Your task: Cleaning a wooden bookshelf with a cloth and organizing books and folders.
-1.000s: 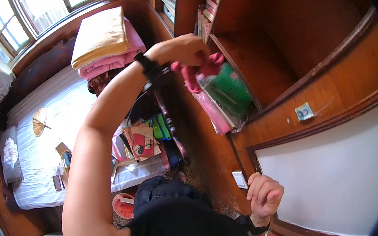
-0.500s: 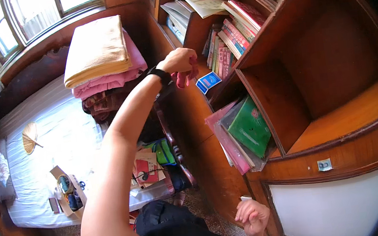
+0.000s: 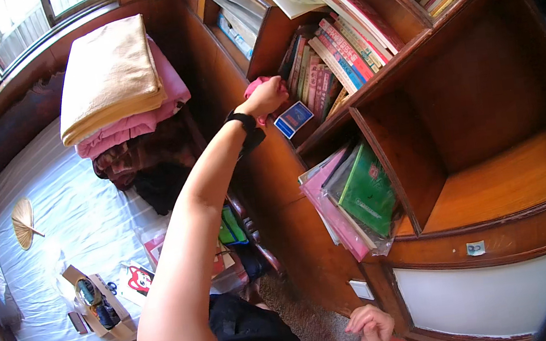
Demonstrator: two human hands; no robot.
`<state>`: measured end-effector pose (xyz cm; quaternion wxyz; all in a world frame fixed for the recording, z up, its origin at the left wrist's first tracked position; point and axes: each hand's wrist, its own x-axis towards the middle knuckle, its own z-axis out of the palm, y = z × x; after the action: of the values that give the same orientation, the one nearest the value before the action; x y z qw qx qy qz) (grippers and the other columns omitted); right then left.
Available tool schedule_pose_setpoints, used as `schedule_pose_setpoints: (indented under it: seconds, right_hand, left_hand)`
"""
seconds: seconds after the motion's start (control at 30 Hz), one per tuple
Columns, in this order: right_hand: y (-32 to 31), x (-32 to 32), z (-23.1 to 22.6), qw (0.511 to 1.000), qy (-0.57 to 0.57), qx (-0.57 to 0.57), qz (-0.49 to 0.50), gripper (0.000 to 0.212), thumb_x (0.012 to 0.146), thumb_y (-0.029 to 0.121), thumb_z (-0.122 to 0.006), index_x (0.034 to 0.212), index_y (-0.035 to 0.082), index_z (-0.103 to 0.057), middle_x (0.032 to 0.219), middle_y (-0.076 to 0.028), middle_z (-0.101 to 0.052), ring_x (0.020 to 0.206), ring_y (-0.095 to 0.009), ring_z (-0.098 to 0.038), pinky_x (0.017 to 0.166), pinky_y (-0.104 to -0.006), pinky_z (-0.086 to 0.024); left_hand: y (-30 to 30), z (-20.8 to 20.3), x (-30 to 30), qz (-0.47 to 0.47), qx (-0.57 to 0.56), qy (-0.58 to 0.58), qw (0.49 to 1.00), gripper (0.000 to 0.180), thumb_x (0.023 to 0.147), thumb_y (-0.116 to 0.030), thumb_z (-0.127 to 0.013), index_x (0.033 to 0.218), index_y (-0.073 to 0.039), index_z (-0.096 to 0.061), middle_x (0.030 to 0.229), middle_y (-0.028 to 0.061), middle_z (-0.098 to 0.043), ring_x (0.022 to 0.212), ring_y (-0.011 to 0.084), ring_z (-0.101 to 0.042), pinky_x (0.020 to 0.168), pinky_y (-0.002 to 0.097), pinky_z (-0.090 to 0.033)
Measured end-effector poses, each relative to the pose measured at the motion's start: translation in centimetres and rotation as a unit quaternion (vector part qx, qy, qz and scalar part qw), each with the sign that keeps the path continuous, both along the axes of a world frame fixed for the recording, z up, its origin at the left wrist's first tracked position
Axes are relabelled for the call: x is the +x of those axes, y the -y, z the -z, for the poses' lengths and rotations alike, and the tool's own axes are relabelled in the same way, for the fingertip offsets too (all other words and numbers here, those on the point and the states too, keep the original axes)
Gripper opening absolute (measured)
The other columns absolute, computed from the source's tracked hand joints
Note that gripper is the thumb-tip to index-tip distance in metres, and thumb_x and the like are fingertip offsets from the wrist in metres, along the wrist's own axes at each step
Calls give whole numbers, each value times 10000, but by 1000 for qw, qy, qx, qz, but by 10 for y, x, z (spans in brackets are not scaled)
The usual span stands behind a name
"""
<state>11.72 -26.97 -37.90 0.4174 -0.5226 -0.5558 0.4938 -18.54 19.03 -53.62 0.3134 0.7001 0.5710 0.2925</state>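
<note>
My left hand (image 3: pixel 269 96) reaches out to the bookshelf, its fingers closed on a crumpled pink cloth (image 3: pixel 253 88) that shows on both sides of it. Just below that hand, a small flat blue-and-white box (image 3: pixel 294 119) lies at the shelf's left end. Leaning books (image 3: pixel 348 49) fill the compartment beside it. Down at the lower right, my right hand (image 3: pixel 371 325) hangs away from the shelf with curled fingers, and nothing shows in it.
Pink and green plastic folders (image 3: pixel 366 193) jut from the lower compartment. An open wooden compartment (image 3: pixel 483 104) is at the right. Folded blankets (image 3: pixel 111 74) are stacked on the bed, with a hand fan (image 3: pixel 23 223) and a cardboard box (image 3: pixel 123 325) nearby.
My left hand has turned and the pink cloth is now bunched against the shelf's edge beside the books. My right hand has dropped slightly. The whole view has shifted.
</note>
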Motion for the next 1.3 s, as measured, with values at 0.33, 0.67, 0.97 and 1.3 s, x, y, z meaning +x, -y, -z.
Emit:
schedule_pose_setpoints:
  seconds: [0.33, 0.67, 0.97, 1.3]
  right_hand:
    - [-70, -9, 58, 992, -40, -77, -87, 548, 1040, 373, -448, 1459, 25, -382, 1223, -187, -634, 1120, -255, -623, 927, -342, -470]
    - [-86, -94, 39, 898, -394, -73, -181, 839, 943, 695, -373, 1582, 207, -135, 1493, -243, -397, 1326, -345, -469, 1090, -455, -406]
    - [-101, -76, 18, 913, -391, -42, -103, 535, 1041, 516, -366, 643, 160, -333, 553, 40, -277, 492, -107, -296, 581, -277, -330]
    - [-70, -51, 29, 918, -311, -117, -219, 519, 1058, 456, -364, 639, 150, -353, 549, 18, -343, 498, -141, -404, 627, -308, -393]
  left_hand:
    - [220, -61, 0, -174, 282, -6, 944, 745, 785, 45, -651, 1474, -56, -388, 1567, 196, -291, 1470, 420, -210, 1199, 483, -220]
    - [397, -55, 118, 34, 243, 51, 968, 598, 845, -129, -589, 1410, 26, -470, 1552, 262, -300, 1458, 435, -250, 1167, 564, -211]
    - [409, -72, 124, 185, 261, 157, 934, 805, 998, -586, -357, 1385, 118, -399, 1428, 330, -401, 1397, 452, -323, 1180, 497, -215]
    - [448, -90, 89, 243, 222, 190, 925, 388, 992, -351, -552, 1106, 12, -626, 1059, 209, -624, 1034, 379, -592, 889, 428, -478]
